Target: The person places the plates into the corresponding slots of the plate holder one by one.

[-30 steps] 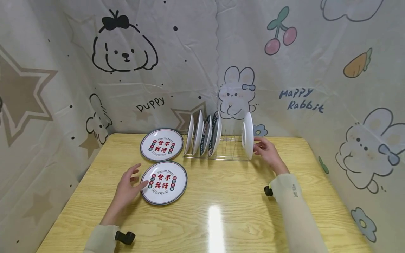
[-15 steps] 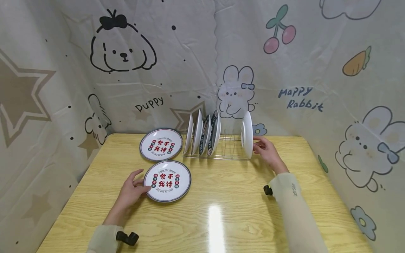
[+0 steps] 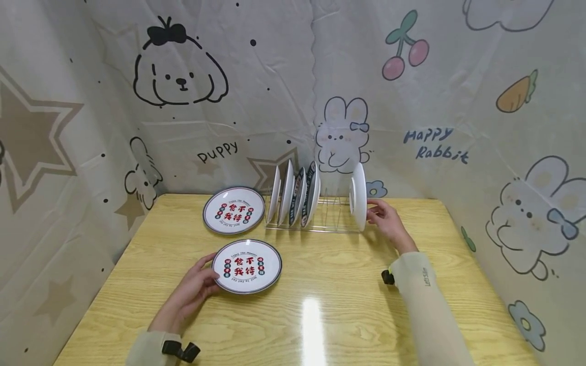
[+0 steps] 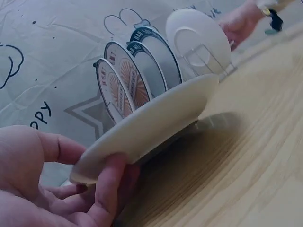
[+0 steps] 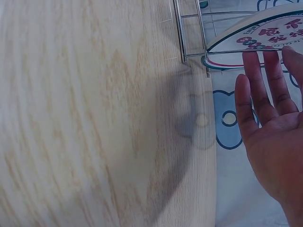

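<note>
My left hand (image 3: 194, 284) grips the left rim of a round white plate (image 3: 247, 267) with red lettering and a dark blue edge. In the left wrist view the underside of this plate (image 4: 151, 125) is raised off the table at its near side, with a shadow below. Fingers and thumb pinch its edge there. My right hand (image 3: 389, 223) is at the right end of a wire dish rack (image 3: 327, 229). Its fingers are nearly straight and reach the wire and an upright white plate (image 3: 359, 198). The right wrist view shows lettering on that plate's face (image 5: 279, 34).
A matching plate (image 3: 234, 210) lies flat at the back left, beside the rack. Several plates (image 3: 286, 195) stand upright in the rack's left slots. A patterned cloth (image 3: 274, 76) hangs behind and around the wooden table (image 3: 357, 305).
My left hand has closed on the front plate's rim and brought it slightly right, apart from the back plate and lifted. The right hand stays at the rack's end.
</note>
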A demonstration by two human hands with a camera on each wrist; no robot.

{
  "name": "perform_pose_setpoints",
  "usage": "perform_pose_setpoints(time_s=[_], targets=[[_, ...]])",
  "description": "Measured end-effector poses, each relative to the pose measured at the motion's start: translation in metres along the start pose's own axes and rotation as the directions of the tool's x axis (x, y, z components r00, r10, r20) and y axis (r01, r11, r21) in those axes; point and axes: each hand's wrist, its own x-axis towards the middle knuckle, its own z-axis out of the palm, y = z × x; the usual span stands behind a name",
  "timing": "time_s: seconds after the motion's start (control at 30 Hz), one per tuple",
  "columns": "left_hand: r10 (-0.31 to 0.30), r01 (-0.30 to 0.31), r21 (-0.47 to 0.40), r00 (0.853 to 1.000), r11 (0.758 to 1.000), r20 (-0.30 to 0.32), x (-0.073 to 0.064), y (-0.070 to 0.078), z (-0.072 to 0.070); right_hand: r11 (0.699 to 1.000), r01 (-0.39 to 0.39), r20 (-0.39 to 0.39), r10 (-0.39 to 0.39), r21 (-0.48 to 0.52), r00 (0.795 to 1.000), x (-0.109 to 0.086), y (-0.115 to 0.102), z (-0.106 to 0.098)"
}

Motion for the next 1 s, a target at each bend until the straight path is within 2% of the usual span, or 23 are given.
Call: perform_pose_setpoints(time_s=[0.17, 0.37, 0.53, 0.77, 1.0], targets=[[0.035, -0.023, -0.096, 0.991, 0.995, 0.131, -0.006, -0.004, 0.002, 1.0, 0.011, -0.014, -0.011, 0.001, 1.0, -0.001, -0.001, 0.002], [0.132, -0.108, -0.122, 0.968, 0.987, 0.214, -0.008, -0.004, 0.003, 0.999, 0.033, -0.021, -0.032, 0.019, 0.999, 0.001, 0.001, 0.004], [0.216, -0.204, -0.075, 0.94, 0.976, 0.262, -0.011, -0.002, 0.007, 1.0, 0.013, -0.021, -0.013, 0.011, 1.0, 0.0, 0.001, 0.003], [0.267, -0.287, 0.02, 0.912, 0.958, 0.311, -0.02, 0.006, 0.016, 1.0, 0.023, -0.027, -0.023, 0.021, 0.999, -0.001, 0.001, 0.004], [0.337, -0.382, 0.048, 0.862, 0.923, 0.38, -0.031, 0.021, 0.038, 0.999, 0.007, -0.04, -0.005, 0.045, 0.999, 0.0, 0.004, 0.005]])
